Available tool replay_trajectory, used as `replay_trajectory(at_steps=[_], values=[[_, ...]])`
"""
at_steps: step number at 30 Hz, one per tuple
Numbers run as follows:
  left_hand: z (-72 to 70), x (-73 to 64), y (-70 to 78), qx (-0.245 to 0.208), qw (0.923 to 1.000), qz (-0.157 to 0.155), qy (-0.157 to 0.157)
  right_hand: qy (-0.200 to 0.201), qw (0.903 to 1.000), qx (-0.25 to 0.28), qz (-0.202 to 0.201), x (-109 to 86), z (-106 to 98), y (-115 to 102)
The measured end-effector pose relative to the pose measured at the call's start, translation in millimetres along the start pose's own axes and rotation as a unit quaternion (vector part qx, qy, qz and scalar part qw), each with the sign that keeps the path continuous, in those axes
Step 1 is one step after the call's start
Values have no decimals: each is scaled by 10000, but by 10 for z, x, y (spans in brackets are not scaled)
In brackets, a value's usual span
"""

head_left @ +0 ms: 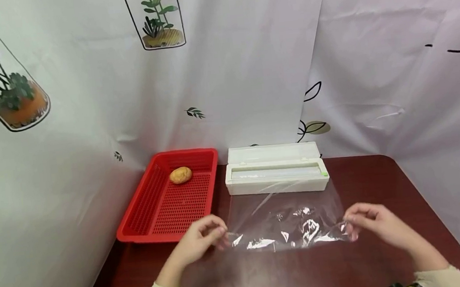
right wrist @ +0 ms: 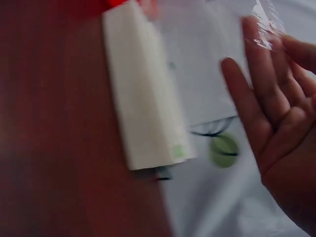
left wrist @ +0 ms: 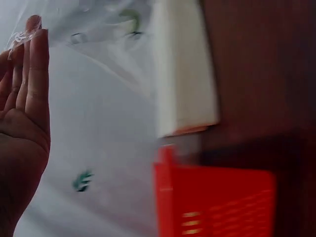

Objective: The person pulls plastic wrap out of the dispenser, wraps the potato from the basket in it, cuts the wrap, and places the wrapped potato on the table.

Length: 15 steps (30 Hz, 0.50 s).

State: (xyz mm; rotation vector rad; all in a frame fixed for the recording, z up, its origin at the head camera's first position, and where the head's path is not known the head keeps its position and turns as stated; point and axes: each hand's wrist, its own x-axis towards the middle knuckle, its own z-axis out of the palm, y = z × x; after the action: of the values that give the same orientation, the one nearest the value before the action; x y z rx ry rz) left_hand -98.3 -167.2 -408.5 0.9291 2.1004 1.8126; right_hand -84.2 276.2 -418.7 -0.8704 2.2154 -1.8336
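A sheet of clear plastic wrap (head_left: 289, 226) stretches toward me from a white dispenser box (head_left: 278, 187), whose lid stands raised and whose roll shows inside. My left hand (head_left: 204, 237) pinches the near left corner of the wrap between thumb and fingers. At the near right corner, my right hand (head_left: 375, 222) pinches the film the same way. Both wrist views show crumpled film at the fingertips, with the left hand (left wrist: 22, 103) and right hand (right wrist: 286, 103) apart from the box.
Left of the box, a red plastic basket (head_left: 212, 197) holds one potato (head_left: 180, 175). All of it stands on a dark reddish-brown table (head_left: 278, 278). White printed cloth (head_left: 244, 76) hangs behind and along the sides.
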Motion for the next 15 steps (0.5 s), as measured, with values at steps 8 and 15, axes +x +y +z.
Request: replay_trajectory(at_steps=[8,15], values=[[331,-337,-550,206,9925,-1063,-571,-1096,9840,1070,914,-318,294,459],[472,-456,-748,862,9896,-1058,-445,-975,9859,610,1219,-521,402,701]])
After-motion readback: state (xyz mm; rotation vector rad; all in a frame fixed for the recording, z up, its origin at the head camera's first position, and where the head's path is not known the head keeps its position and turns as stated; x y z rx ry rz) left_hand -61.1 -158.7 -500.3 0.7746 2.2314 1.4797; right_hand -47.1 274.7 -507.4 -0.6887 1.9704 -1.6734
